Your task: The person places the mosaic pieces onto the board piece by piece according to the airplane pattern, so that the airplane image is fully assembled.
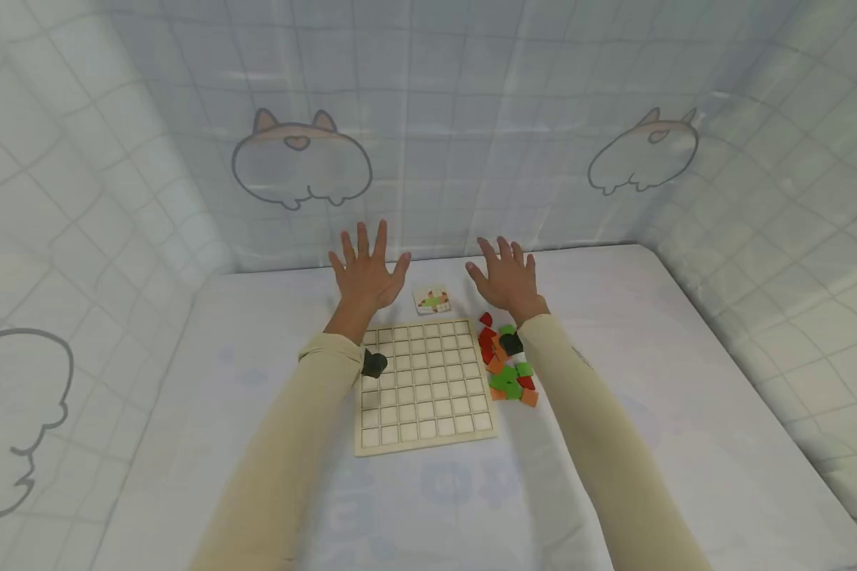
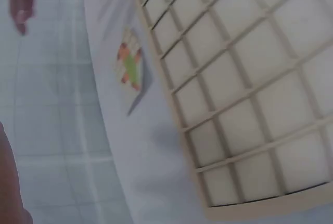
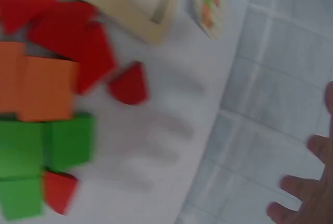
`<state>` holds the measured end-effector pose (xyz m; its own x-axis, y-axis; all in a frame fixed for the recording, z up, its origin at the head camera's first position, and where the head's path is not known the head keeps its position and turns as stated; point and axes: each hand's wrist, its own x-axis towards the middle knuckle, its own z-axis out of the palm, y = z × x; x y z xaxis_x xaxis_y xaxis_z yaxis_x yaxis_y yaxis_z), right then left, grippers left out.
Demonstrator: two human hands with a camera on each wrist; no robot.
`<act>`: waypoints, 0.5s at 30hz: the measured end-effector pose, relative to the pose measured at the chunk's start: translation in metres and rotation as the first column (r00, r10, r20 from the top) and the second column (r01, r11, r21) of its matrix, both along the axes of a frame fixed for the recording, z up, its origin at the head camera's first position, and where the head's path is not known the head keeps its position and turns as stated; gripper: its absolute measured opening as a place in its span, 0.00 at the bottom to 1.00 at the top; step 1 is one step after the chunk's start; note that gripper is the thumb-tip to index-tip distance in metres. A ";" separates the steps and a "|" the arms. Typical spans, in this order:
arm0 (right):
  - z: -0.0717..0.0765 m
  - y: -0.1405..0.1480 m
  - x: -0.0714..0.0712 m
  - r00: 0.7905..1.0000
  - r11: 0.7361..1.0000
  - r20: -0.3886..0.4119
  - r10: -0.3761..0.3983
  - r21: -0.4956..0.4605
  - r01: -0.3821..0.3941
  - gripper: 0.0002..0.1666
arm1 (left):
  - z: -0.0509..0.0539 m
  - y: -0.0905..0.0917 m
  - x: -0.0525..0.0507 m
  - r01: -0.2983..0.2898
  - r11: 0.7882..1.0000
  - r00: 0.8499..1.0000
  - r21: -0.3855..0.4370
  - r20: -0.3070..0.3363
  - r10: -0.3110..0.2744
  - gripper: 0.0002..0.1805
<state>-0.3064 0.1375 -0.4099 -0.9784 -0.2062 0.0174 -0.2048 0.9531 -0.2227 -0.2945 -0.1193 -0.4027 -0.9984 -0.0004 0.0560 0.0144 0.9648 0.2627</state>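
Left hand, right hand: hands apart, fingers spread, raised beyond gridded board.

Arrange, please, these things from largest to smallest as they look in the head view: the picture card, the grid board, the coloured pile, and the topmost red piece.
1. Grid board
2. Coloured pile, partly hidden
3. Picture card
4. Topmost red piece

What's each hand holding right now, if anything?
Left hand: open, fingers spread, holding nothing.
Right hand: open, holding nothing, above the table.
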 end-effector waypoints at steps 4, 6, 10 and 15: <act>-0.027 0.008 0.016 0.999 0.999 0.001 0.050 0.009 -0.050 0.35 | -0.015 -0.012 0.021 0.040 0.998 0.999 0.049 0.027 -0.042 0.42; -0.040 0.012 0.023 0.998 0.998 -0.001 0.055 0.033 -0.055 0.31 | -0.026 -0.020 0.032 0.052 0.997 0.997 0.061 0.051 -0.055 0.42; -0.056 0.018 0.035 1.000 0.999 -0.015 0.014 0.047 -0.013 0.25 | -0.049 -0.033 0.051 0.074 0.995 0.990 0.068 0.118 -0.081 0.43; -0.063 0.018 0.046 0.998 0.999 -0.050 -0.045 0.003 0.045 0.23 | -0.066 -0.040 0.074 0.092 0.985 0.955 0.144 0.269 -0.129 0.47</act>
<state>-0.2601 0.1559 -0.4726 -0.9846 -0.1618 0.0659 -0.1722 0.9625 -0.2094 -0.2203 -0.1594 -0.4686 -0.9690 0.1216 -0.2151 0.0281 0.9191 0.3931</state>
